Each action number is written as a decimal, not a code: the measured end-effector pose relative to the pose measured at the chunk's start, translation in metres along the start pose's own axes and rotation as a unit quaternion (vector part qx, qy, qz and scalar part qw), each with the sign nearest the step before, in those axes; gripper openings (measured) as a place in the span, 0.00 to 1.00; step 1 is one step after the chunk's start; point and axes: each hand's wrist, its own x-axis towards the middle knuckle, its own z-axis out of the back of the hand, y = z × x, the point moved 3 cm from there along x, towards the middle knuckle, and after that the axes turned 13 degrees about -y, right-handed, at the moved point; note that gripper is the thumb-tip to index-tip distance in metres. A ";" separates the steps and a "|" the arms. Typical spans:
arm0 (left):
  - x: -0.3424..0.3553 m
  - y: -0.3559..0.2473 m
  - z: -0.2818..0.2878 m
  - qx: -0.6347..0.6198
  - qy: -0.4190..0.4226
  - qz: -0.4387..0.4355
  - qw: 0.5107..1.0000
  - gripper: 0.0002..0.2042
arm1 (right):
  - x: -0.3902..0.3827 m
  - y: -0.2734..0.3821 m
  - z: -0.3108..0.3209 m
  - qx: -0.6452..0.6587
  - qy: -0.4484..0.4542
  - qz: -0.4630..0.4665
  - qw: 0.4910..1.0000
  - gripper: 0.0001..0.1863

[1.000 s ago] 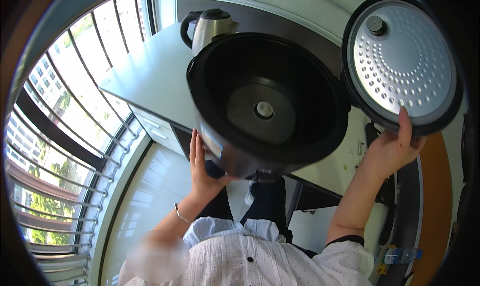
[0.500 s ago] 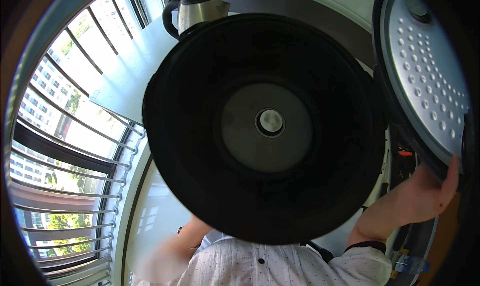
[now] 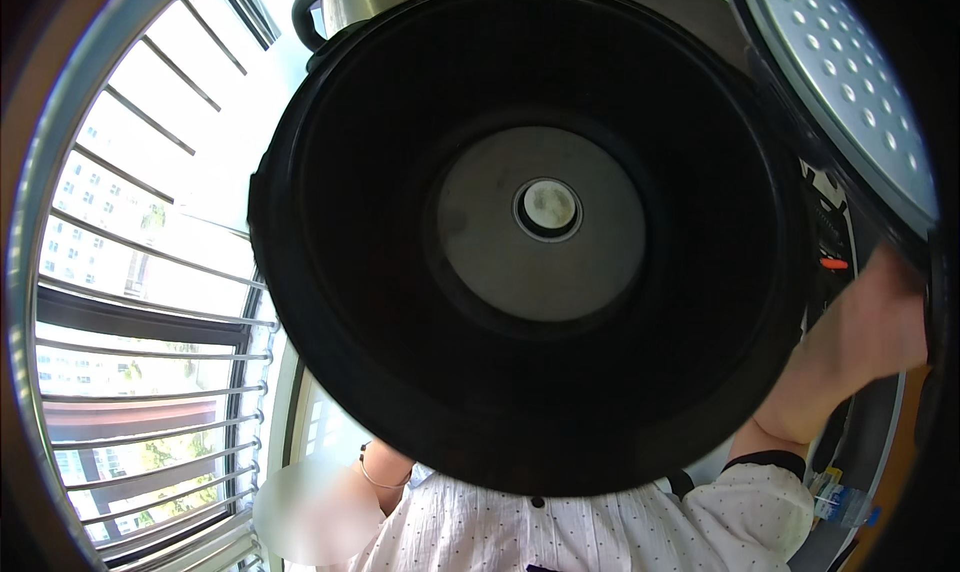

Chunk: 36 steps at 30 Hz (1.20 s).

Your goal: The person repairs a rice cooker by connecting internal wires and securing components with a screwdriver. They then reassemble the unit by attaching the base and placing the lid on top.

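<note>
A large rice cooker (image 3: 520,402) fills the middle of the view, its black body seen from above without an inner pot. At its bottom lies a round grey heating plate (image 3: 490,252) with a pale sensor button (image 3: 549,205) in the centre. The cooker's lid (image 3: 840,82), with a dimpled metal inside, is raised at the upper right. My right hand (image 3: 885,317), slightly blurred, is closed at the lid's lower edge, its fingertips hidden behind it. My left wrist, wearing a bracelet, reaches behind the cooker's lower left; the cooker hides my left fingers.
A steel kettle (image 3: 365,0) with a black handle stands beyond the cooker. Barred windows (image 3: 150,312) run down the left side. At the lower right is a clear plastic bottle (image 3: 845,502), and a small orange item (image 3: 834,264) lies beside the lid.
The cooker looks larger and sits a little higher in view. The kettle and lid have shifted up toward the edge. My right hand has moved up with the lid.
</note>
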 end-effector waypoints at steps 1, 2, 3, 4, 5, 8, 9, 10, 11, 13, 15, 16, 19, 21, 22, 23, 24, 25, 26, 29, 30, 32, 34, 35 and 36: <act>0.003 -0.007 -0.002 0.012 0.000 -0.009 1.000 0.29 | 0.003 -0.001 0.001 -0.008 -0.002 0.003 1.000 0.12; 0.010 -0.016 -0.005 0.041 -0.004 -0.025 0.999 0.29 | -0.002 -0.001 -0.013 -0.022 -0.078 0.002 0.997 0.13; 0.018 -0.026 -0.007 0.073 -0.012 -0.043 0.996 0.29 | -0.008 -0.001 -0.030 -0.032 -0.152 -0.004 0.988 0.14; 0.025 -0.035 -0.012 0.100 -0.013 -0.060 0.993 0.29 | -0.011 0.002 -0.038 -0.075 -0.281 0.031 0.956 0.15; 0.031 -0.043 -0.015 0.127 -0.014 -0.074 0.989 0.28 | -0.007 -0.001 -0.031 -0.061 -0.269 0.026 0.961 0.16; 0.049 -0.048 -0.030 0.103 -0.027 -0.119 0.987 0.35 | -0.002 -0.010 -0.025 -0.044 -0.257 0.003 0.966 0.15; 0.054 -0.054 -0.035 0.145 -0.009 -0.128 0.981 0.35 | 0.002 -0.015 -0.019 -0.034 -0.236 0.006 0.971 0.15; 0.056 -0.052 -0.037 0.153 -0.010 -0.117 0.981 0.36 | 0.006 -0.018 -0.013 -0.020 -0.216 0.011 0.976 0.16; 0.060 -0.052 -0.042 0.149 -0.007 -0.128 0.980 0.36 | 0.012 -0.014 -0.021 -0.038 -0.246 -0.047 0.967 0.17; 0.067 -0.054 -0.054 0.130 0.009 -0.129 0.983 0.36 | 0.013 -0.010 -0.017 0.009 -0.187 -0.070 0.980 0.20; 0.074 -0.050 -0.056 0.123 -0.006 -0.164 0.979 0.35 | 0.013 -0.024 -0.007 0.060 -0.116 -0.045 0.990 0.19; 0.078 -0.046 -0.059 0.121 -0.011 -0.176 0.977 0.34 | 0.019 -0.030 -0.003 0.032 -0.141 -0.050 0.988 0.18; 0.085 -0.048 -0.067 0.119 -0.009 -0.165 0.979 0.34 | 0.027 -0.037 0.007 0.027 -0.138 -0.078 0.987 0.20; 0.084 -0.054 -0.070 0.127 -0.021 -0.139 0.982 0.35 | 0.029 -0.038 0.015 0.012 -0.150 -0.104 0.983 0.20; 0.082 -0.055 -0.070 0.132 -0.030 -0.125 0.983 0.35 | 0.029 -0.035 0.017 0.012 -0.138 -0.098 0.986 0.19; 0.081 -0.057 -0.071 0.131 -0.040 -0.120 0.983 0.35 | 0.030 -0.034 0.019 0.012 -0.126 -0.091 0.988 0.19; 0.081 -0.054 -0.070 0.140 -0.050 -0.138 0.979 0.33 | 0.031 -0.031 0.019 0.013 -0.114 -0.085 0.990 0.19; 0.081 -0.051 -0.068 0.150 -0.063 -0.154 0.975 0.31 | 0.031 -0.028 0.018 0.022 -0.107 -0.082 0.991 0.21; 0.080 -0.050 -0.065 0.160 -0.075 -0.170 0.970 0.29 | 0.031 -0.026 0.018 0.011 -0.119 -0.081 0.990 0.22; 0.068 -0.046 -0.058 0.201 -0.094 -0.191 0.956 0.24 | 0.033 -0.023 0.020 -0.017 -0.137 -0.076 0.987 0.23; 0.064 -0.045 -0.056 0.221 -0.098 -0.200 0.950 0.22 | 0.035 -0.027 0.023 -0.019 -0.133 -0.073 0.988 0.23; 0.056 -0.046 -0.054 0.220 -0.097 -0.188 0.952 0.20 | 0.038 -0.030 0.025 -0.038 -0.127 -0.065 0.989 0.24; 0.050 -0.047 -0.050 0.239 -0.100 -0.178 0.949 0.20 | 0.037 -0.031 0.026 -0.071 -0.124 -0.058 0.988 0.25; 0.050 -0.047 -0.048 0.233 -0.094 -0.172 0.953 0.20 | 0.038 -0.030 0.025 -0.060 -0.125 -0.056 0.989 0.26; 0.052 -0.048 -0.048 0.218 -0.098 -0.183 0.954 0.21 | 0.037 -0.029 0.025 -0.063 -0.119 -0.056 0.989 0.26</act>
